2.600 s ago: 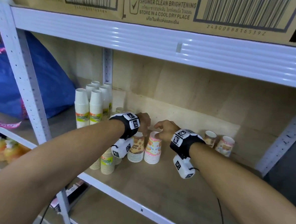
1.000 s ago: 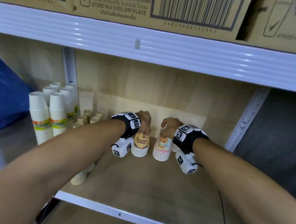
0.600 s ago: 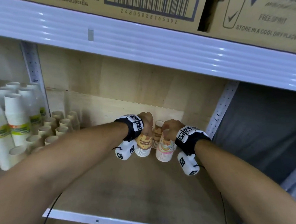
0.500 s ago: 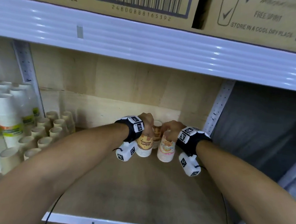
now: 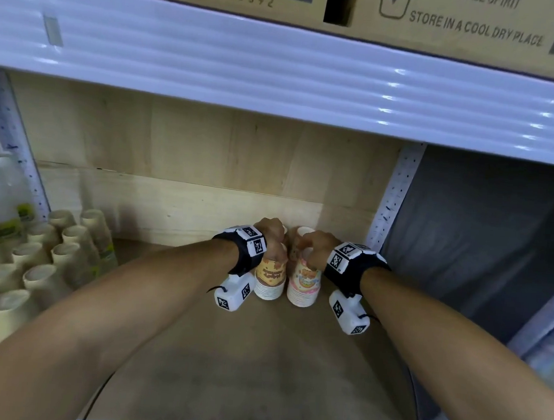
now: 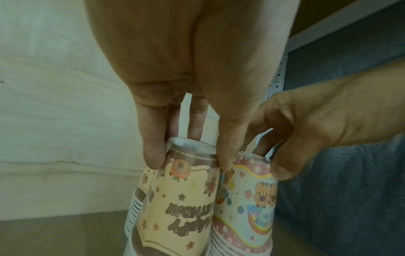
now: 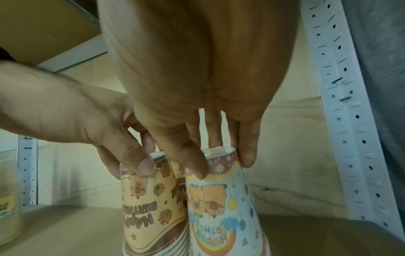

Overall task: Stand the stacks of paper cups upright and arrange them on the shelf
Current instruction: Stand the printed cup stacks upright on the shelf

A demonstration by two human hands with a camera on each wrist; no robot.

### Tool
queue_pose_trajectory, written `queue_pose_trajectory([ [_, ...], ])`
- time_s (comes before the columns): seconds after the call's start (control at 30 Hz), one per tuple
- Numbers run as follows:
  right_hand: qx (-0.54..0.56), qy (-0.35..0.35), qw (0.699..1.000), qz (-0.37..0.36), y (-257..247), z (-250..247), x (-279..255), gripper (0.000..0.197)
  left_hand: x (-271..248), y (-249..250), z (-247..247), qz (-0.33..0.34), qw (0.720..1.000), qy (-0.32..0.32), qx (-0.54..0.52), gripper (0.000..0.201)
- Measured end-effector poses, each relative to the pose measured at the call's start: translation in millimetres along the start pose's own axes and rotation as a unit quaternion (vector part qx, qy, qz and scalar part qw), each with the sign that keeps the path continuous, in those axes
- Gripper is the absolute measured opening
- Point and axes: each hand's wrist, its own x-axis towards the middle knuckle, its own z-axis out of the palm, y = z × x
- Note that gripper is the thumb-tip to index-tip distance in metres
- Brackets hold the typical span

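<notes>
Two stacks have travelled rightward along the shelf (image 5: 259,371) together — left hand (image 5: 269,230) pinching the brown stack (image 5: 269,279), right hand (image 5: 317,244) pinching the pink stack (image 5: 304,284) touching it — now upright under the fingers near the back corner, apparently nearly placed.

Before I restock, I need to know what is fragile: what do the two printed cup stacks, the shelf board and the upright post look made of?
Orange cup stack and pink cup stack: thin printed paper, slightly glossy, with layered rolled rims at the base. Shelf board: probably plywood or laminate, matte, faint grain. Upright post: white painted metal, judging by its punched holes.
</notes>
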Motion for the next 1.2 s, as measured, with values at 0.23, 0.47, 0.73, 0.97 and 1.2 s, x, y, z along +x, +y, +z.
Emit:
queue_pose_trajectory([
  [0.23, 0.022, 0.012, 1.0, 0.009, 4, 11, 10, 0.04, -2, -1, 4, -0.005, 1.0, 0.01, 0.026, 0.044],
  [0.47, 0.032, 0.012, 0.999, 0.02, 7, 8, 8, 0.051, -3, -1, 6, -0.007, 1.0, -0.008, -0.013, 0.056],
  [0.73, 0.042, 0.009, 0.998, 0.038, 14, 15, 16, 0.048, -4, -2, 8, -0.01, 1.0, -0.006, -0.028, 0.059],
  [0.97, 0.076, 0.02, 0.997, 0.025, 16, 19, 21, 0.054, -5, -2, 7, -0.009, 0.999, 0.001, -0.039, 0.055],
  [1.2, 0.072, 0.012, 0.997, 0.027, 12, 11, 17, 0.05, -1, -2, 8, -0.002, 0.999, 0.006, -0.037, 0.049],
])
